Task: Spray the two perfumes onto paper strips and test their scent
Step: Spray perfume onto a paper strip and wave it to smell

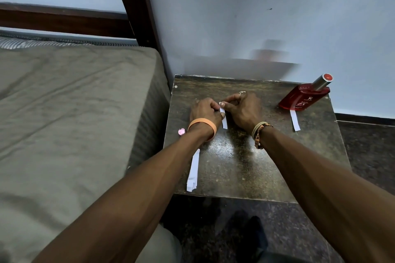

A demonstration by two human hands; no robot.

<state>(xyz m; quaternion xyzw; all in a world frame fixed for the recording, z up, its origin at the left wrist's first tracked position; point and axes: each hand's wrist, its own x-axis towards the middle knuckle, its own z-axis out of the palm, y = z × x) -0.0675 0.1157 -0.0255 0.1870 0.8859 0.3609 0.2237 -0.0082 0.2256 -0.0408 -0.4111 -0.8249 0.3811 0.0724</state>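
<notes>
We're looking down on a small dark table (245, 166), scuffed and shiny, pushed against a pale blue wall (277, 6) with a grey-green mattress (74, 102) just beside it on the left. At the back of the table there's a smeared patch (267, 55), hazy with something brownish in it, and we can't tell what it is. In the middle, both hands meet over one white paper strip (223, 120). The left hand (206, 111) and the right hand (243, 111) have fingers curled in, pinching its upper end between them, and the lower end lies flat on the table. How much of the strip sits under the fingers we can't make out. The left wrist has an orange wristband (202, 126); the right has thread bracelets (259, 132) and a ring (242, 92). At the far right corner stands a red perfume bottle (303, 100), silver neck, red cap, its label too small to read in full. A second strip (295, 120) lies in front of it, its top end right at the bottle's base. At the near left edge lies a stack of strips (193, 168), its upper part covered by the left forearm. A small pink object (182, 131) sits at the table's left edge, too tiny to identify. A dark wooden bed post (136, 6) rises behind.
</notes>
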